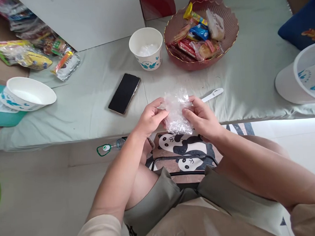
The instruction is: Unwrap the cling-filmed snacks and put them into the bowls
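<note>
The left hand (152, 115) and right hand (199, 115) pinch one clear wrapper (177, 111) between them, over the cloth's (80, 116) near edge; one phone (124, 93) lies to its left; one white tool (213, 94) lies beside the right hand; one cup (147, 63) and one snack bowl (191, 66) stand beyond.

Phone (124, 93) left of plastic wrapping (177, 111), cup (148, 64) behind, bowl (197, 65) right of cup

Setting: a home, by appearance; which room cannot be told. Evidence: green cloth (89, 123), loosely draped; on it, scalloped bowl (182, 62) of wrapped snacks (199, 32), phone (124, 94), leaf-printed cup (149, 64). Below: panda print (169, 142), pale floor (50, 187).
</note>
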`<state>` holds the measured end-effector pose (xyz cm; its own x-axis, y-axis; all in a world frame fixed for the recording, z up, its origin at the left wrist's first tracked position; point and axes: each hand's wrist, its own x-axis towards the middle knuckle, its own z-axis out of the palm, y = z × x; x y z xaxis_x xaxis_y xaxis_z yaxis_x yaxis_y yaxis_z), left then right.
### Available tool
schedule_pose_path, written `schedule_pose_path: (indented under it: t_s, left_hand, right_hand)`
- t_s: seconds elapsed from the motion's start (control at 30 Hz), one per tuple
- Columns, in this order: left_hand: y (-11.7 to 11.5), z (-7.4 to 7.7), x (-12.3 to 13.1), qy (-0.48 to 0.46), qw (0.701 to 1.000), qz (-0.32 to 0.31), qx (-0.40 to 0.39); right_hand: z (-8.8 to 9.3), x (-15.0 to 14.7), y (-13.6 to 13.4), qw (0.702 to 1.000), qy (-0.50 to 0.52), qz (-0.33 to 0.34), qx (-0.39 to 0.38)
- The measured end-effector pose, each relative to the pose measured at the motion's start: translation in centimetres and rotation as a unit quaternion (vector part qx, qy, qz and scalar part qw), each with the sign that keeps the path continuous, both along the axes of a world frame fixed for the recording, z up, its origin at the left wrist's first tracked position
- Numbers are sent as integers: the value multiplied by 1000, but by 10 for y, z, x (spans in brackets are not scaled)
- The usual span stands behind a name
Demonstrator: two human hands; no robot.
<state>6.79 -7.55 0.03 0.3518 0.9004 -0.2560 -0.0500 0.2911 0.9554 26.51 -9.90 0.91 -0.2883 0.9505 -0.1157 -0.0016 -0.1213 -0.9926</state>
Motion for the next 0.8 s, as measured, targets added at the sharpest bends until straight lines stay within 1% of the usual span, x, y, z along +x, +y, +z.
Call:
schedule_pose_path:
  t_s: [0.07, 0.17, 0.2, 0.27, 0.33, 0.37, 0.43, 0.47, 0.5, 0.53, 0.57, 0.6, 0.63, 0.67, 0.7, 0.73, 0.77, 0.8]
  left_hand:
    - [1, 1, -6, -17, 1000, 2, 6]
    - [3, 5, -14, -55, 998, -40, 0]
    - [4, 6, -15, -51, 997, -55, 10]
    - [3, 9, -16, -3, 996, -64, 55]
    - [1, 12, -16, 63, 991, -45, 107]
    - [0, 14, -15, 80, 988, -32, 126]
    - [2, 19, -14, 68, 986, 5, 150]
    - [4, 21, -13, 49, 986, 34, 155]
    - [8, 22, -13, 27, 985, 72, 156]
    - [12, 24, -14, 7, 981, 114, 154]
    - [17, 25, -14, -9, 977, 153, 150]
    - [21, 26, -14, -22, 971, 185, 148]
    - [25, 26, -15, -31, 967, 206, 148]
    - [28, 26, -15, -36, 965, 214, 149]
    - [30, 26, -16, -39, 965, 211, 151]
    - [31, 26, -18, -39, 967, 204, 150]
    - [31, 26, -20, -35, 969, 197, 147]
    - [31, 25, -23, -27, 970, 194, 142]
  right_hand:
    - [-1, 1, 1, 1000, -9, -6, 28]
    - [-5, 4, 4, 999, -10, -20, 32]
    - [-7, 4, 5, 999, -2, -19, 26]
    - [-9, 1, 4, 1000, 2, -10, 13]
    - [-10, -6, 2, 1000, -8, -11, -3]
    - [-9, -10, 2, 1000, -15, -16, -7]
    - [-2, -16, 6, 998, -36, -49, 22]
    - [4, -18, 13, 993, -60, -80, 61]
    - [12, -20, 23, 981, -102, -116, 115]
    - [23, -23, 38, 960, -155, -150, 180]
    - [35, -26, 57, 925, -220, -181, 250]
    - [47, -31, 80, 886, -296, -181, 309]
    - [58, -37, 106, 851, -353, -149, 360]
    - [65, -46, 133, 819, -402, -108, 396]
    - [70, -55, 161, 788, -451, -67, 414]
    - [70, -65, 188, 767, -493, -19, 409]
    - [66, -74, 212, 758, -519, 33, 392]
    - [59, -82, 233, 761, -522, 62, 380]
